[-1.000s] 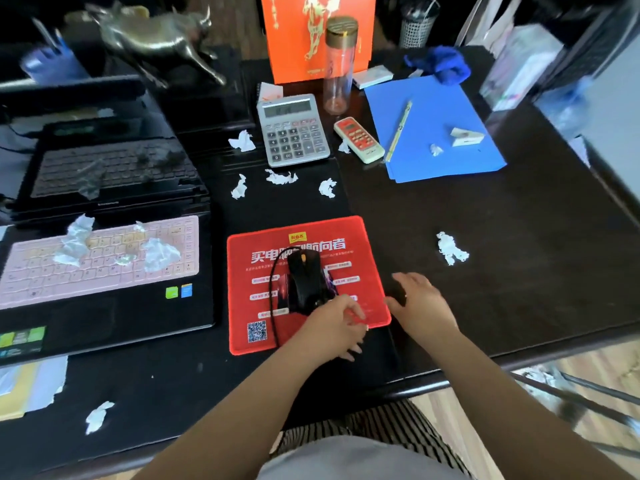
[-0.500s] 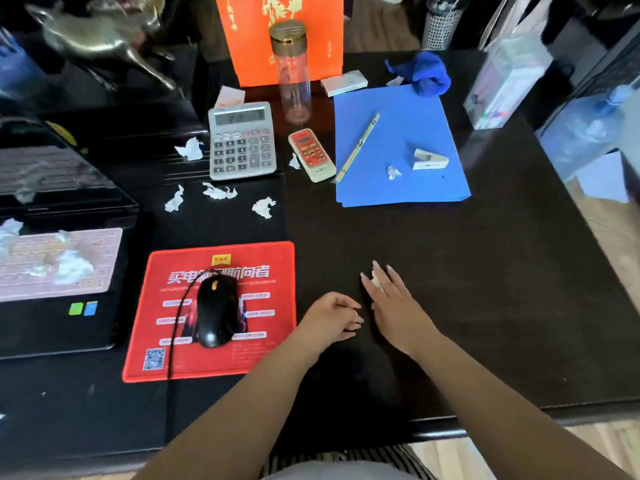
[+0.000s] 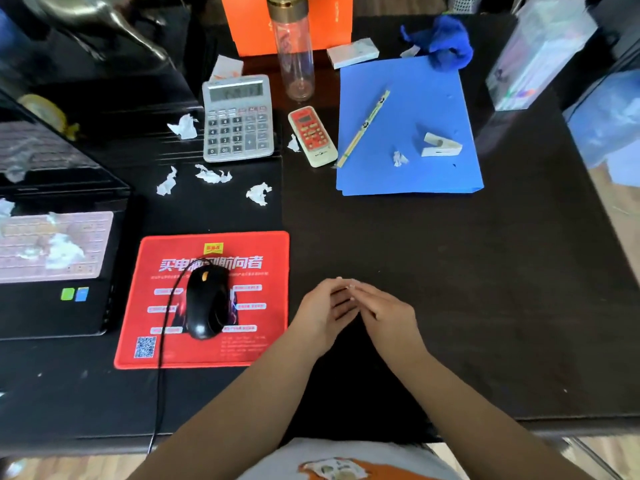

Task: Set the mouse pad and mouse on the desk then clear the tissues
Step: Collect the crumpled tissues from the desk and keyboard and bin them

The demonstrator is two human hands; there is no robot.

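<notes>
Meeting fingertip to fingertip above the desk (image 3: 450, 271), left hand (image 3: 323, 315) and right hand (image 3: 384, 311) look loosely curled (contents hidden, cannot tell). Mouse (image 3: 207, 299) sits on mouse pad (image 3: 263, 244); tissues (image 3: 258, 194) remain beyond, likely next.

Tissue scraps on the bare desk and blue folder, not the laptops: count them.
6. One left of the calculator, three below it, one beside the remote, one on the blue folder. The hands may hide another.
</notes>
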